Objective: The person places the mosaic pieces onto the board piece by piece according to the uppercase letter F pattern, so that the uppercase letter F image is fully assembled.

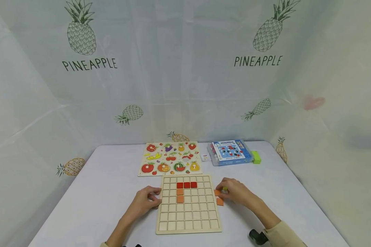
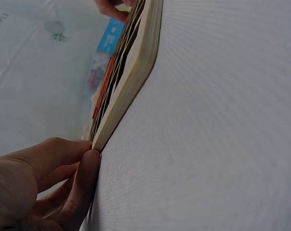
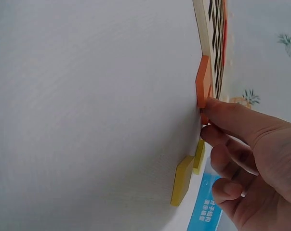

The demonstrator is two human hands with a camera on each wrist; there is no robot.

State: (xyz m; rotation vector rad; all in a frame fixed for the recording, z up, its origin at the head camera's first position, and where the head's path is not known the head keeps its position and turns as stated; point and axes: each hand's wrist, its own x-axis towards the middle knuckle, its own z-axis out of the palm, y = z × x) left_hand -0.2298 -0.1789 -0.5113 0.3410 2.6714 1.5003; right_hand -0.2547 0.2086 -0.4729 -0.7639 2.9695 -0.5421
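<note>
A pale wooden grid board (image 1: 188, 216) lies in front of me with three red tiles (image 1: 187, 185) in a row and two orange tiles (image 1: 180, 195) below the row's left end. The fingertips of my left hand (image 1: 144, 202) rest against its left edge, index and thumb set apart; the left wrist view shows this hand (image 2: 54, 178) at the board's edge (image 2: 124, 91). Right of the board, my right hand (image 1: 235, 190) pinches an orange tile (image 1: 217, 192) between thumb and finger. Another orange tile (image 3: 202, 82) lies nearer me, and yellow tiles (image 3: 182, 180) lie beside the right hand (image 3: 251, 149).
Behind the grid board lies a fruit-picture puzzle board (image 1: 170, 159). To its right stand a blue-labelled plastic box (image 1: 230, 152), a small printed card (image 1: 205, 157) and a bright green block (image 1: 256, 157). A pineapple-print curtain (image 1: 179, 85) hangs behind the table.
</note>
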